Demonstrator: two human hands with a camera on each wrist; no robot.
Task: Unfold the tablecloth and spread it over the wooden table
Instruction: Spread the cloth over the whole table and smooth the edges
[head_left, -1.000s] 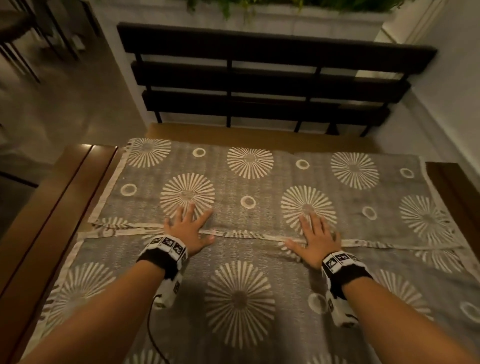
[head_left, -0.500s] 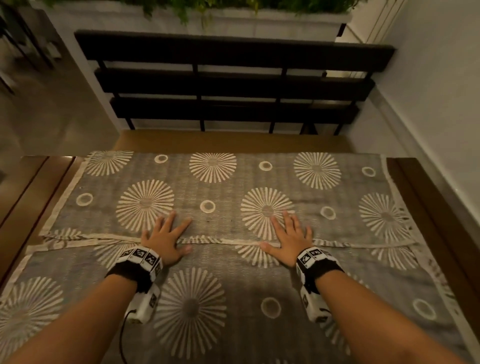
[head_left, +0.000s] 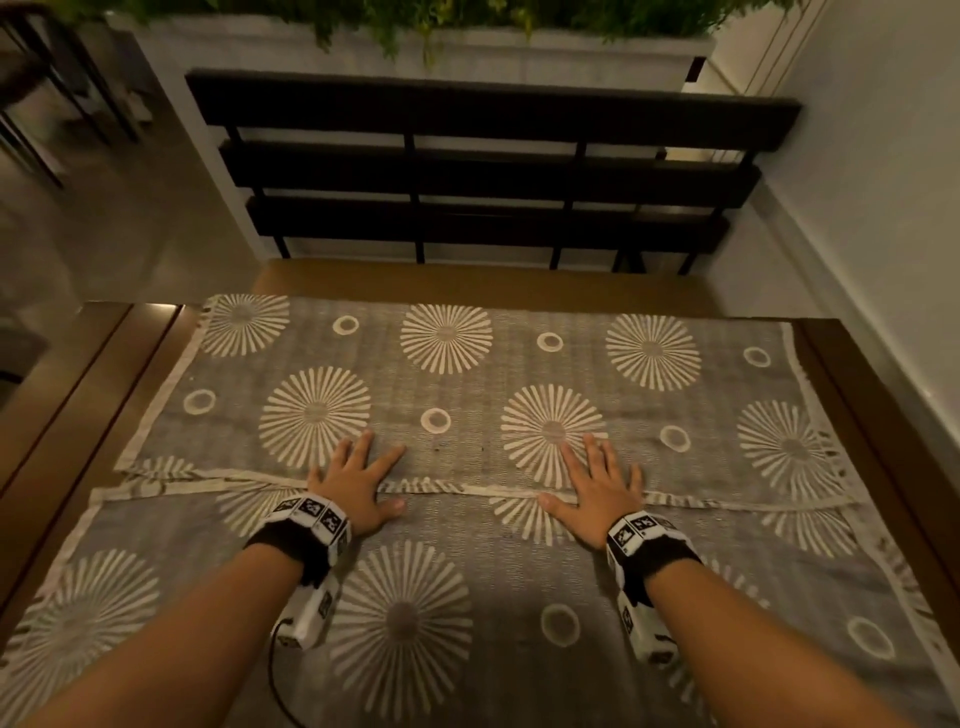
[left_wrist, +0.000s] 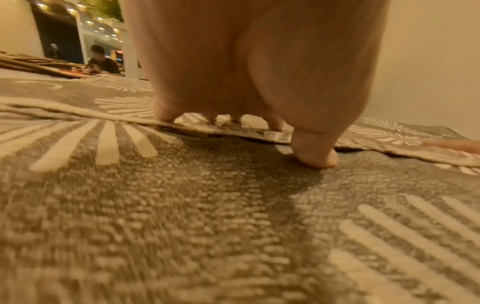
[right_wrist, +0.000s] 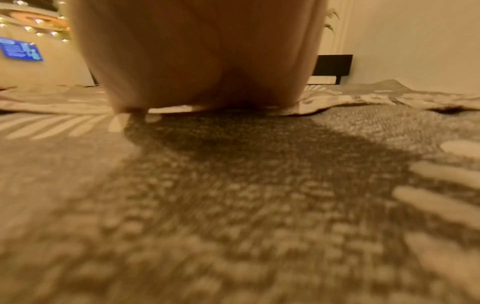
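A grey tablecloth with cream sunburst and ring prints lies over the wooden table. Its far half is folded back on the near half, and the cream hem runs across the middle. My left hand lies flat on that hem, fingers spread on the upper layer, thumb on the lower one. My right hand presses flat on the same hem further right. In the left wrist view the left hand has its fingertips on the folded edge. The right wrist view shows the right hand's palm low over the cloth.
Bare wood shows along the table's left edge, its right edge and a far strip. A dark slatted bench stands beyond the table. A white wall runs close on the right. A seated person is far off at the left.
Both hands stay flat on the hem across the frames. The view has shifted, so the cloth and bench sit differently in the picture; the hands' place on the cloth looks unchanged.
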